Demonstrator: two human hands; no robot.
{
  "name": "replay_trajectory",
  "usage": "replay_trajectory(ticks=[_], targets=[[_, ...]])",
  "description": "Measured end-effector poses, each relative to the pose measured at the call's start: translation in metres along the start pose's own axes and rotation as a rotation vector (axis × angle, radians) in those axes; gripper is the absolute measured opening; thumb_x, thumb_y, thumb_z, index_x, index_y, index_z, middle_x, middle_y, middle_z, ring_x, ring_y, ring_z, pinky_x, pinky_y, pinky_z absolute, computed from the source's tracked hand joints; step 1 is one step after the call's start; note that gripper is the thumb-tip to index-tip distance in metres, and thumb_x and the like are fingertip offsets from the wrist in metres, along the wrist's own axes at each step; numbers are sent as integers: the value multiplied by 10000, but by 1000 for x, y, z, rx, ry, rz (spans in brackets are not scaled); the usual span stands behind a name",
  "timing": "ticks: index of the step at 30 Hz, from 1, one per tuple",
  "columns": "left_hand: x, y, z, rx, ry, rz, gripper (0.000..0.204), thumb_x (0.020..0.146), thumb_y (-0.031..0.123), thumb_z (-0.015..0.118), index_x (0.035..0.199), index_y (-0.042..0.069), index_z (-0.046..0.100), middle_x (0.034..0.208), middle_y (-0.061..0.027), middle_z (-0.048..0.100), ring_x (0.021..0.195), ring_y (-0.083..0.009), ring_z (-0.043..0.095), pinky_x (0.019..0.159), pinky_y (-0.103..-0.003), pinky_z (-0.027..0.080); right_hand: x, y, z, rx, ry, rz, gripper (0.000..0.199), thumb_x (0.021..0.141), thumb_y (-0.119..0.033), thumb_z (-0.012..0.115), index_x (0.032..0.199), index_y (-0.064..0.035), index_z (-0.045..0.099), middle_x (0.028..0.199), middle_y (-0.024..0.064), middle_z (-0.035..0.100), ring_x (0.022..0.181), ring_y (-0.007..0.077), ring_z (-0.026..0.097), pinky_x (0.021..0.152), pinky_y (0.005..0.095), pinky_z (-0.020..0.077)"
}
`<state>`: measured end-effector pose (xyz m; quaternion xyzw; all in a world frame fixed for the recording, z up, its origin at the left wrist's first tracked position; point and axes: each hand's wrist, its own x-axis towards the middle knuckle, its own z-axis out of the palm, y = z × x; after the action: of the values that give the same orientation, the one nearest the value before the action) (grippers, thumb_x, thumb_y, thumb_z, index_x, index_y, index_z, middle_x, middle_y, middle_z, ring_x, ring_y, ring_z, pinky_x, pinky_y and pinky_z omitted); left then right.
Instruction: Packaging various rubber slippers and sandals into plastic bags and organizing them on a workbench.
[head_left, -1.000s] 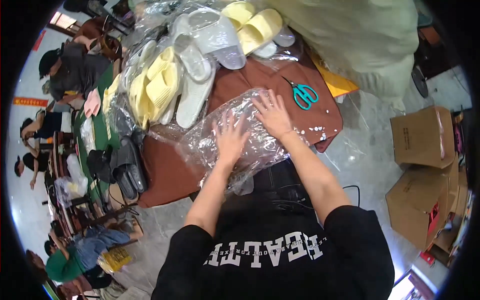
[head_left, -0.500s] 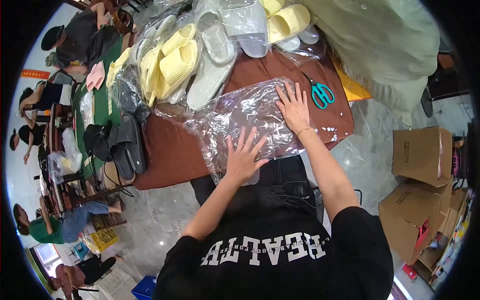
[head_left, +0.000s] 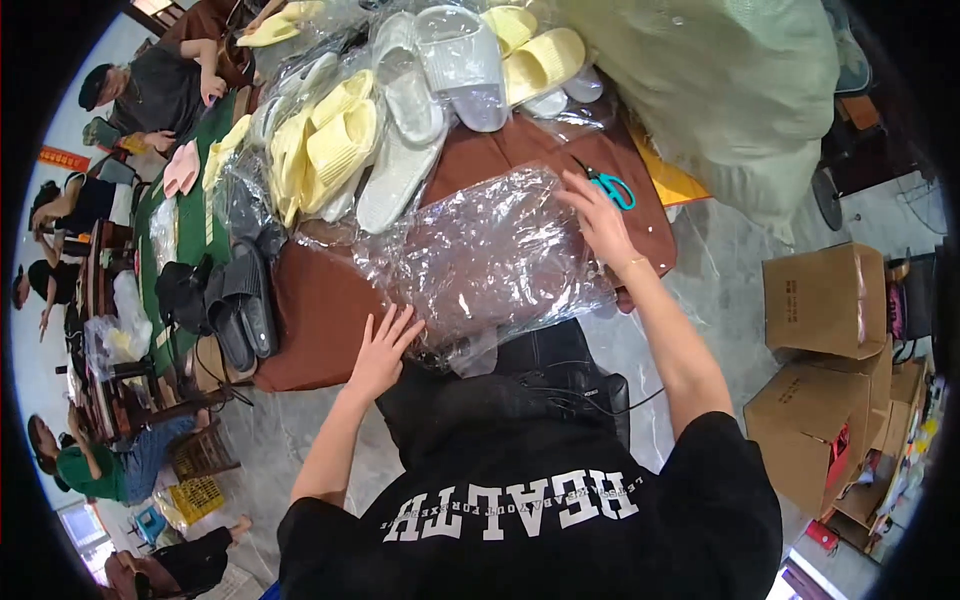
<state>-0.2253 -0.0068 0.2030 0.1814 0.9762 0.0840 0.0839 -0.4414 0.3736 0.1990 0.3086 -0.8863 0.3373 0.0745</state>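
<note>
Clear plastic bags spread flat, nothing packed yet.
My left hand (head_left: 380, 345) and right hand (head_left: 600, 215) press open-palmed on the plastic bags (head_left: 490, 255) at frame centre on the desk (head_left: 315, 315); slippers (head_left: 340, 150) wait upper left.

Grey polished floor (head_left: 740, 290) at right holds stacked cardboard boxes (head_left: 820, 300); seated people (head_left: 150, 90) crowd tables along the frame's left.

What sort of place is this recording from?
Probably a small slipper packing workshop: heaps of yellow slippers and clear plastic bags cover a brown-clothed table, cardboard boxes are stacked beside it, and other people sit working nearby.
</note>
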Motion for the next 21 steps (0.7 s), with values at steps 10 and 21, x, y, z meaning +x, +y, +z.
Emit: replay_trajectory(ticks=[10, 21], targets=[[1, 15, -17, -821, 367, -376, 138, 881, 114, 560, 957, 24, 632, 841, -86, 679, 804, -206, 657, 790, -344, 508, -56, -24, -46, 80, -192, -68, 231, 856, -81, 547, 1074, -60, 620, 1235, 81, 550, 1206, 255, 471, 1014, 369, 366], [65, -28, -13, -748, 648, -881, 385, 868, 143, 597, 1200, -13, 481, 923, -136, 640, 792, -241, 634, 685, -340, 515, 3, -12, 37, 39, 95, 527, 164, 909, -246, 508, 998, -117, 554, 810, 215, 639, 793, 428, 603, 690, 506, 461]])
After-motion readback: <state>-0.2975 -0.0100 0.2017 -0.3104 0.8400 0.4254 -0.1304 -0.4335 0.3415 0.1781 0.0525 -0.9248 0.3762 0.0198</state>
